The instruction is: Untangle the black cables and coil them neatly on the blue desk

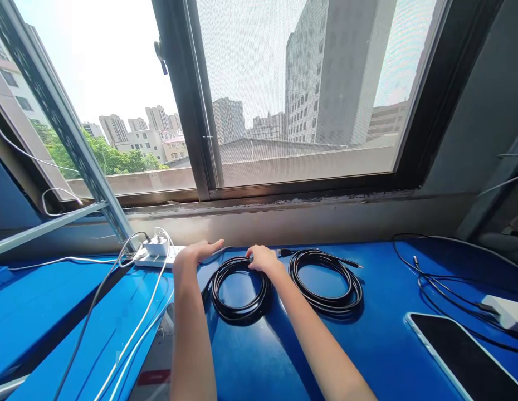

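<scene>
Bare forearms end in left hand (195,254) and right hand (263,258).

Blue counter, black and white on top

Bright blue counter (388,356); two black cable coils (240,292) (326,281); white power strip (156,257) with white cords (133,340); black-screened phone (463,356) edged in white; white adapter (509,312).

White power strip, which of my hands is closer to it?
Left. Your left hand lies flat on the blue table just right of the white power strip; your right hand is farther right, curled on the left black cable coil.
</scene>
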`<state>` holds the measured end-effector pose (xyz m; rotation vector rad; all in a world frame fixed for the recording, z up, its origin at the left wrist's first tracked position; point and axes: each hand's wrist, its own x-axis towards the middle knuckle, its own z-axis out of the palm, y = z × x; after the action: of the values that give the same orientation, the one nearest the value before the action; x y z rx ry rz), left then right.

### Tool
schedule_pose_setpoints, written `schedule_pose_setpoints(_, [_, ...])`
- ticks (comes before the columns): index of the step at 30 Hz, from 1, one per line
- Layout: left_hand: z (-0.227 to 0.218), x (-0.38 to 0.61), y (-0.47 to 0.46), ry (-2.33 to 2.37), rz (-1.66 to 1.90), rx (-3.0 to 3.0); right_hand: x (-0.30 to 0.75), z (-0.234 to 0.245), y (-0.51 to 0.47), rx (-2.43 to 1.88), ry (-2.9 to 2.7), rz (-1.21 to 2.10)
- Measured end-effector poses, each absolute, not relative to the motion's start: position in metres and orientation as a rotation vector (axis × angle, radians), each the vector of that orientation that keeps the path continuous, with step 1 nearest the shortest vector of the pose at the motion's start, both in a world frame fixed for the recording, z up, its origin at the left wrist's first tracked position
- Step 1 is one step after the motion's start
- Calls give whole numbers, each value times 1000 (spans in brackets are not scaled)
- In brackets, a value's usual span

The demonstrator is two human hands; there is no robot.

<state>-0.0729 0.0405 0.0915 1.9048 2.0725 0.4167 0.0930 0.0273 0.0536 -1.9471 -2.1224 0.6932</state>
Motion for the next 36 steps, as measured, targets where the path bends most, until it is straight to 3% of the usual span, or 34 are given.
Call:
schedule_pose_setpoints(3, [109,-65,25,2030,305,1775,93,53,25,-1986,-2133,643])
schedule_pose_setpoints(10, [146,-32,-28,1756,541,1975,105,66,15,-2085,-2000,557])
schedule_pose_setpoints(15, [149,-21,-61,1585,756,2098,138,97,-14,-2073,-1803,423])
schedule_pose_setpoints(21, [98,-11,-63,1533,618,2178,160,112,-61,-1991,-1719,343])
schedule_pose_setpoints(28, [12,17,-63,1833,410,2296,128,41,-90,-1907,-1928,449])
schedule_pose_setpoints(32, [-4,26,-75,1789,394,2421,112,8,-101,-1893,-1938,475])
schedule_pose_setpoints(36, [-4,23,-75,1740,392,2470,114,4,-104,-1855,-1918,489])
